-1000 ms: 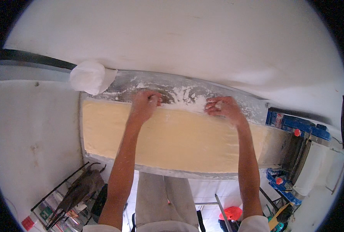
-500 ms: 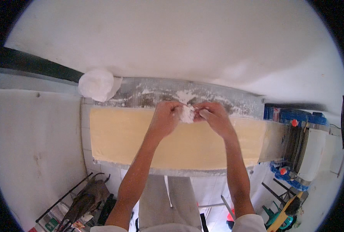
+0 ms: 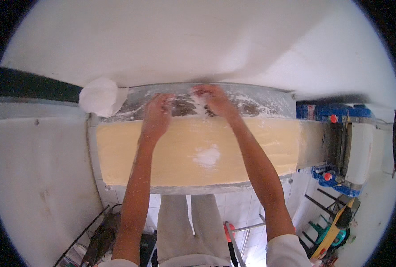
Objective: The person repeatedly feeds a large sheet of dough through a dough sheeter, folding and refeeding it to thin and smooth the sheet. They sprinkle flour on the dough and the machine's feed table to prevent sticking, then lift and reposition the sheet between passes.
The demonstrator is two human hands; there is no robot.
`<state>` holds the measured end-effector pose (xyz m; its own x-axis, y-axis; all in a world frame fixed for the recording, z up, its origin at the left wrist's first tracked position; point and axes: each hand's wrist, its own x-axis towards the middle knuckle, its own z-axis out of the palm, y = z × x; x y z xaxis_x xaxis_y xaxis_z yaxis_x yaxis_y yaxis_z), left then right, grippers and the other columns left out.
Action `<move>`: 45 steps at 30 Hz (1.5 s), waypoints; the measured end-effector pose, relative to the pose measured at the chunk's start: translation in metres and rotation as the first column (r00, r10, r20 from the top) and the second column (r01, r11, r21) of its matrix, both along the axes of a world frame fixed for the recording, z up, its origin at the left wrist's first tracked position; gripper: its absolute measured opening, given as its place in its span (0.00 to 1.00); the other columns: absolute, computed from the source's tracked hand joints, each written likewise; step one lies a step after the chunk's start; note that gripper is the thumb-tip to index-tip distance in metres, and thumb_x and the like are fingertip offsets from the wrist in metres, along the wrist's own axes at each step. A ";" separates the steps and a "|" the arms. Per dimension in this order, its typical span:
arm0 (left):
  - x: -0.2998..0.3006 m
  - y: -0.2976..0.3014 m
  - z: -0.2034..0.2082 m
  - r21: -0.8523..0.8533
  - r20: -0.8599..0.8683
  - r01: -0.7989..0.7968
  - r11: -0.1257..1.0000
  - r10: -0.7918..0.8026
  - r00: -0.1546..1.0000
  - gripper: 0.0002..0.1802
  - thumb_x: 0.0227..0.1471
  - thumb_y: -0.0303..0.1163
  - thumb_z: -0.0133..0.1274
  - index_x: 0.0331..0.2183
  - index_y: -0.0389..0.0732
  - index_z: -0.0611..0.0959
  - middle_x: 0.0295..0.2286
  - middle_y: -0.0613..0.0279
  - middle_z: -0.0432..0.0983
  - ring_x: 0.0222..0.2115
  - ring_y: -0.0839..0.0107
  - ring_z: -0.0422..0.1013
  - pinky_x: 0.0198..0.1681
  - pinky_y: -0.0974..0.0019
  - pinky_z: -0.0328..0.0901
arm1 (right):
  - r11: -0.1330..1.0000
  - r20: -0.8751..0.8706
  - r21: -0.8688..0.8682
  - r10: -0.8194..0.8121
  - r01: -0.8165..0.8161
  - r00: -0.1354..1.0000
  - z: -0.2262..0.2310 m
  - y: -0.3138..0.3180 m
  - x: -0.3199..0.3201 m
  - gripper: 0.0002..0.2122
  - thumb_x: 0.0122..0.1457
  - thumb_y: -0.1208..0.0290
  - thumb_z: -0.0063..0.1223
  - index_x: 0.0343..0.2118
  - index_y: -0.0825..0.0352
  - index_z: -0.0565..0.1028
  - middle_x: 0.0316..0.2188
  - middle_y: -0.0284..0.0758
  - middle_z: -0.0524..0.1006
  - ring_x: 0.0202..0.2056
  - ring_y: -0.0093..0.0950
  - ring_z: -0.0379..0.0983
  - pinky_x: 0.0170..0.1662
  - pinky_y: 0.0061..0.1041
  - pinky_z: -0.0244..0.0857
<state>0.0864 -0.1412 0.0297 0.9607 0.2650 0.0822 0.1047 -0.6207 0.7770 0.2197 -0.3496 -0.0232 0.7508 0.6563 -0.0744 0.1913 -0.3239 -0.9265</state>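
A wide sheet of pale yellow dough (image 3: 180, 167) lies across a narrow metal table. White flour (image 3: 207, 155) forms a loose patch on the dough, right of its middle. Both of my hands reach past the sheet to the floury strip along the table's back edge. My left hand (image 3: 158, 113) is at the dough's far edge with its fingers bent and blurred. Farther back and to the right, my right hand (image 3: 215, 101) has curled fingers over the strip, beside white flour. Motion smears the fingertips, and whether either hand grips flour is unclear.
A white bundle or bag (image 3: 101, 98) sits at the table's back left corner. At the right end stands a roller machine (image 3: 351, 149) with blue sides and red knobs. A pale wall (image 3: 198, 40) rises behind the table. Metal stand legs (image 3: 247, 229) show below.
My hands were close together over the dough with flour between them. They have moved apart and back to the rear strip, and a flour patch now lies on the dough.
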 end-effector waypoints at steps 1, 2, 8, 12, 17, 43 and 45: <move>-0.006 0.006 -0.005 0.023 -0.016 -0.002 1.000 0.002 1.000 0.15 0.54 0.20 0.54 0.45 0.38 0.84 0.39 0.50 0.80 0.39 0.55 0.78 0.42 0.59 0.72 | 0.994 -0.101 -0.045 0.096 -0.101 0.990 -0.003 0.005 -0.008 0.16 0.62 0.76 0.46 0.50 0.72 0.80 0.43 0.38 0.84 0.45 0.28 0.78 0.52 0.27 0.71; -0.015 0.016 -0.009 0.049 -0.033 -0.009 0.999 0.010 0.999 0.16 0.54 0.20 0.54 0.45 0.38 0.84 0.39 0.50 0.80 0.39 0.54 0.78 0.43 0.60 0.72 | 0.975 -0.207 -0.074 0.192 -0.211 0.959 -0.001 0.011 -0.016 0.16 0.62 0.76 0.46 0.50 0.72 0.80 0.42 0.38 0.84 0.45 0.28 0.79 0.51 0.28 0.71; -0.054 0.059 -0.025 0.058 -0.088 -0.021 0.998 0.026 0.996 0.15 0.55 0.22 0.55 0.46 0.38 0.85 0.41 0.50 0.82 0.42 0.55 0.79 0.46 0.60 0.72 | 0.991 -0.431 0.015 -0.112 0.132 0.895 0.017 -0.144 0.038 0.12 0.65 0.69 0.54 0.45 0.71 0.80 0.40 0.38 0.84 0.42 0.29 0.82 0.48 0.29 0.77; -0.041 0.089 -0.026 0.070 -0.170 -0.058 0.996 0.069 0.983 0.13 0.57 0.23 0.55 0.44 0.38 0.86 0.37 0.51 0.85 0.40 0.55 0.80 0.47 0.57 0.72 | 0.875 -0.349 -0.475 -0.288 0.096 0.892 0.041 -0.313 0.092 0.12 0.64 0.70 0.54 0.43 0.74 0.80 0.35 0.38 0.83 0.37 0.29 0.82 0.45 0.29 0.78; -0.028 0.059 -0.028 -0.031 -0.279 -0.005 1.000 -0.004 0.960 0.10 0.55 0.29 0.58 0.39 0.38 0.89 0.31 0.50 0.85 0.33 0.54 0.81 0.43 0.57 0.74 | 0.981 -0.594 -0.144 -0.192 0.132 0.781 0.025 -0.251 0.053 0.15 0.62 0.73 0.55 0.48 0.77 0.79 0.37 0.42 0.83 0.40 0.34 0.83 0.47 0.28 0.79; -0.042 -0.001 0.072 0.049 -0.199 0.040 0.998 -0.029 0.980 0.11 0.62 0.28 0.54 0.43 0.34 0.84 0.33 0.50 0.83 0.35 0.60 0.80 0.39 0.61 0.72 | 0.980 -0.173 -0.168 0.074 -0.103 0.982 0.062 -0.059 0.017 0.14 0.64 0.74 0.48 0.49 0.72 0.80 0.43 0.38 0.83 0.48 0.28 0.78 0.56 0.30 0.69; -0.033 -0.002 0.054 -0.118 -0.211 -0.037 0.992 0.012 0.977 0.10 0.62 0.28 0.54 0.43 0.35 0.84 0.32 0.50 0.82 0.35 0.61 0.80 0.38 0.62 0.71 | 1.000 -0.291 0.021 0.011 -0.005 0.957 0.016 -0.047 0.022 0.15 0.63 0.74 0.48 0.50 0.71 0.79 0.44 0.39 0.83 0.49 0.28 0.78 0.57 0.29 0.68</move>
